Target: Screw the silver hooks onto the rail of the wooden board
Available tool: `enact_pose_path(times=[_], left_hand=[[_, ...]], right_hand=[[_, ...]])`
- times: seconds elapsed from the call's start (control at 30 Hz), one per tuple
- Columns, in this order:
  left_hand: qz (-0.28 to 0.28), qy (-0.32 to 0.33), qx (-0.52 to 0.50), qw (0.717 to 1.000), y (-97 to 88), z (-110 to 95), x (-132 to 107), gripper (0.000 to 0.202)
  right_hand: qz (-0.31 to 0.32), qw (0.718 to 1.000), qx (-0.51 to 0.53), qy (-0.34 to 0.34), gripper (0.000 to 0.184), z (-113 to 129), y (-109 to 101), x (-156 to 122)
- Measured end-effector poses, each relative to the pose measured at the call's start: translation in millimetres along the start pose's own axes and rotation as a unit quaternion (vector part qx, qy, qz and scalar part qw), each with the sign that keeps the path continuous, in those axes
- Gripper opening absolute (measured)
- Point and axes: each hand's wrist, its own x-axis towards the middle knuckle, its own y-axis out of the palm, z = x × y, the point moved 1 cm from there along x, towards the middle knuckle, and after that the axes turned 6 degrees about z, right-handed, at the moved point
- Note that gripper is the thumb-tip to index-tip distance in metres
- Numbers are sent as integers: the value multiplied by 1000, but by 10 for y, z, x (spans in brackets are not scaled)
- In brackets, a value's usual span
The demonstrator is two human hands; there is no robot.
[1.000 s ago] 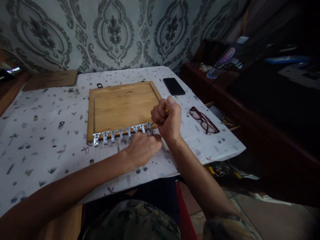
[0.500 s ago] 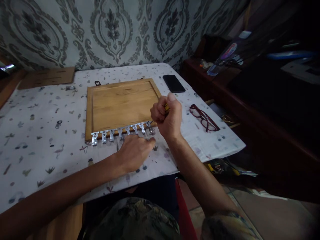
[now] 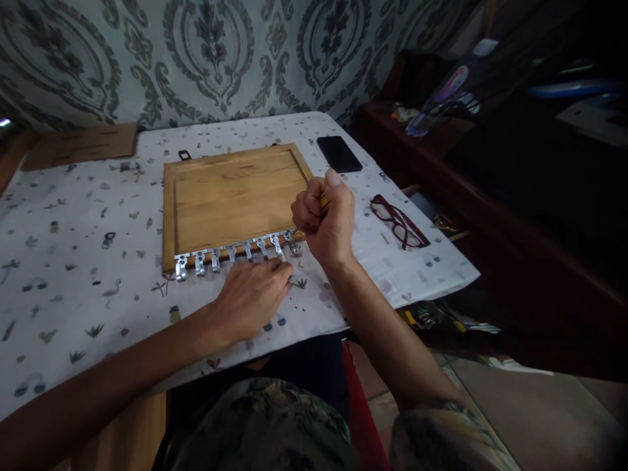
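Observation:
A wooden panel [image 3: 230, 196] with a raised frame lies flat on the table. Along its near edge runs a row of several silver metal clips [image 3: 231, 252]. My right hand [image 3: 326, 216] is a fist around a screwdriver [image 3: 324, 203]; only part of its yellow-and-black handle shows, and the shaft is mostly hidden. Its lower end points towards the rightmost clip [image 3: 293, 244]; contact is not clear. Just in front of the clips, my left hand [image 3: 255, 294] rests palm down with thumb and fingers drawn together. What is in its fingertips, if anything, is too small to make out.
Red-framed glasses [image 3: 400, 222] and a black phone [image 3: 339, 154] lie right of the panel on the patterned tablecloth [image 3: 73, 255]. Flat cardboard [image 3: 83, 145] is at the back left. A plastic bottle [image 3: 449, 88] stands on the dark furniture at right, above an open drawer.
My left thumb and fingers have drawn together, where the thumb stuck out before. The right fist keeps its grip near the rightmost clip. The whole view has shifted slightly.

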Motion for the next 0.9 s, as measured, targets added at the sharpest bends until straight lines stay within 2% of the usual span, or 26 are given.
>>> enact_pose_path(times=[0.23,0.37,0.53,0.67,0.77,0.9], left_hand=[[-24,34,36,998,136,-15,41,24],[-21,59,32,998,117,-6,9,31],[-56,41,-47,996,-139,146,27,18],[-83,28,-138,987,-391,386,214,13],[-50,31,-189,980,-473,514,414,11],[24,11,-218,976,-517,538,607,13]], right_hand=[[4,1000,1,0,70,12,4,0],[-4,1000,13,-4,68,12,3,0],[-8,1000,-4,2,65,8,0,0],[-3,1000,-3,6,67,15,-7,4],[1,1000,2,7,67,22,-14,5],[11,1000,3,4,66,33,-29,8]])
